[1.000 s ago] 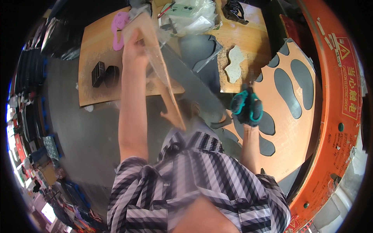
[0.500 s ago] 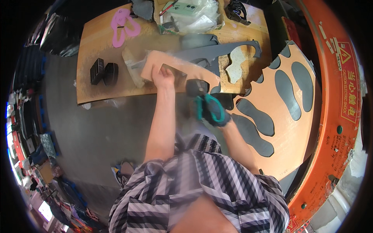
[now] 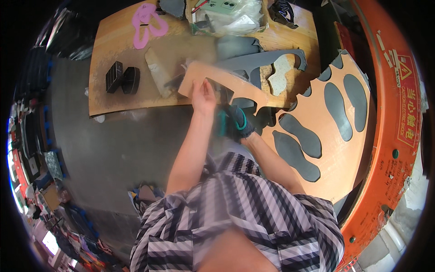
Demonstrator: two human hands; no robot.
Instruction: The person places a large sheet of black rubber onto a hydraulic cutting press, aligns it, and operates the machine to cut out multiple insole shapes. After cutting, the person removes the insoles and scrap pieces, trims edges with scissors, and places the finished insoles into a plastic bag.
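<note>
Above the table's near edge, my left hand [image 3: 204,97] grips a tan sheet offcut [image 3: 199,75] with curved cut-outs, fingers folded at its near edge. The offcut extends right over a long grey curved strip [image 3: 272,57]. Just right of my left hand, my right hand [image 3: 242,127] wears a dark glove and is closed around teal-handled scissors [image 3: 244,119]. Motion blurs the scissors, and their blades cannot be made out against the offcut.
On the wooden table [image 3: 108,43] are two black blocks [image 3: 130,80], pink sandal-shaped pieces [image 3: 144,25], a pale template [image 3: 277,76] and a box of plastic bags [image 3: 238,22]. To the right lie a large tan sheet [image 3: 337,179] with grey sole shapes [image 3: 337,111] and an orange metal frame [image 3: 385,149].
My right hand and the scissors have moved left, close to my left hand. My left hand has shifted right with the tan offcut. The view has shifted slightly.
</note>
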